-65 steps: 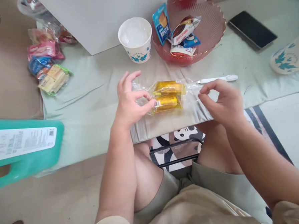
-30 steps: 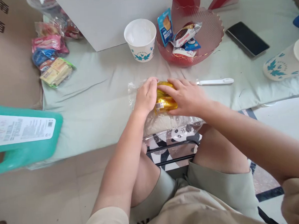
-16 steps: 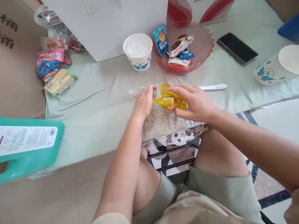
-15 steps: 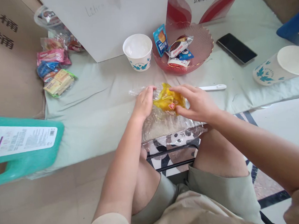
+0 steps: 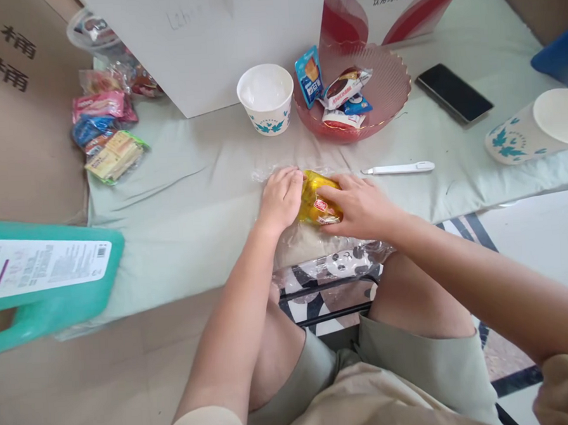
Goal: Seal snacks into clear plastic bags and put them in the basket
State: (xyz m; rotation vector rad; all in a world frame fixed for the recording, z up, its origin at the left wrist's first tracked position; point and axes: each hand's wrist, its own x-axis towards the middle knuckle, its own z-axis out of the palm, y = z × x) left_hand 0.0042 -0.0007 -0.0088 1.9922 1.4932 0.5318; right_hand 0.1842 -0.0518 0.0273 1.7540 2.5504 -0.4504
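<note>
Yellow snack packets lie on a clear plastic bag at the near edge of the pale green cloth. My left hand presses on the bag just left of the packets, fingers curled down. My right hand grips the yellow packets from the right, fingers wrapped over them. The bag's lower part hangs over the cloth edge above my knees.
A pink bowl with wrapped snacks and a white paper cup stand behind my hands. A white pen-like tool, a phone, another cup, a snack pile and a teal stool lie around.
The two flat packets were gathered together by both hands, lifted and crumpled by my right hand, then pressed back down onto the bag.
</note>
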